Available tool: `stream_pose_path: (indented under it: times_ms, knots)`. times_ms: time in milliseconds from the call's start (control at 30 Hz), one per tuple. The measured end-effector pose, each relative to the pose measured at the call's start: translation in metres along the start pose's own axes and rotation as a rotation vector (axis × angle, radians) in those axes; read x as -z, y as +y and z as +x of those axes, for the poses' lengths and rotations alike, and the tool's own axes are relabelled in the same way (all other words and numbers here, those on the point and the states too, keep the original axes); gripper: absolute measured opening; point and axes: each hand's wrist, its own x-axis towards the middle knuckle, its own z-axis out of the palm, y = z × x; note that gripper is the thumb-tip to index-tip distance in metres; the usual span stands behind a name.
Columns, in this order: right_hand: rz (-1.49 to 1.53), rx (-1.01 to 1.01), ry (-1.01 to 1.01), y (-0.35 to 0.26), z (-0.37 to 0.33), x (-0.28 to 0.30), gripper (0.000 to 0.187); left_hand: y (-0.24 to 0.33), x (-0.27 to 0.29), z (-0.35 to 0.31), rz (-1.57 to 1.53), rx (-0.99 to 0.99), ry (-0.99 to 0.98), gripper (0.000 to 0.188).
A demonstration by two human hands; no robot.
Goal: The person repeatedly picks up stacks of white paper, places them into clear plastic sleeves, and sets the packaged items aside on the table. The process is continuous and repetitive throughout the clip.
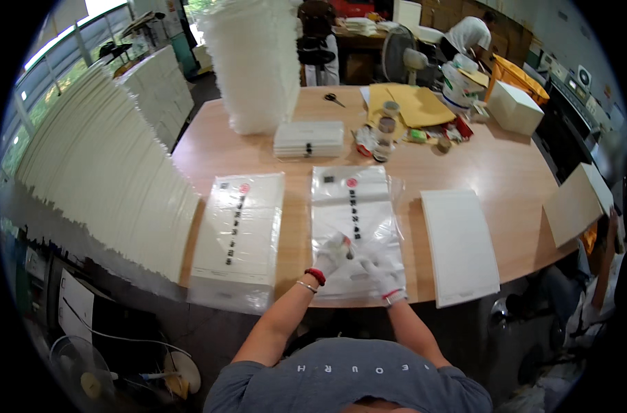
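In front of me a stack of clear printed plastic bags [331, 206], with a red mark and dark lettering, lies on the table. My left hand [331, 256], in a white glove, rests over the middle of it with its fingers curled together. Something small and orange-brown shows at the fingertips; I cannot tell whether it is bare skin or a held thing. My right hand [386, 279], also gloved, lies on the lower right of the bags with its fingers stretched out. Left of them is a wrapped printed pack [241, 227]; to the right lies a stack of white sheets [459, 244].
A tall stack of white sheets [107, 179] stands along the left edge, with a white foamy pile [251, 69] behind. Scissors [333, 100], a banded white bundle [309, 139], a clear jar [384, 138] and yellow envelopes [410, 103] occupy the far side. Another person's hand [612, 224] holds a white board at right.
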Motion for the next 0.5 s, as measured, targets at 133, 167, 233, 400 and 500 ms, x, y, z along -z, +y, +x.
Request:
stream_pose_path:
  times_ms: [133, 167, 233, 400, 500]
  knots:
    - [-0.541, 0.313, 0.308, 0.013, -0.016, 0.017, 0.023, 0.068, 0.021, 0.013, -0.004, 0.086, 0.002, 0.012]
    - [-0.319, 0.538, 0.473, -0.038, -0.025, 0.014, 0.023, 0.075, 0.016, 0.017, 0.074, 0.105, -0.075, 0.012]
    - [-0.03, 0.785, 0.457, -0.094, -0.013, 0.001, 0.024, 0.073, 0.012, 0.025, 0.197, -0.014, -0.132, 0.012]
    - [-0.966, 0.305, 0.154, 0.002, 0.03, -0.051, 0.03, 0.112, -0.001, 0.033, 0.139, -0.237, -0.259, 0.027]
    - [-0.324, 0.466, 0.082, 0.007, -0.001, -0.028, 0.03, 0.132, -0.01, 0.017, 0.495, -0.243, -0.233, 0.034]
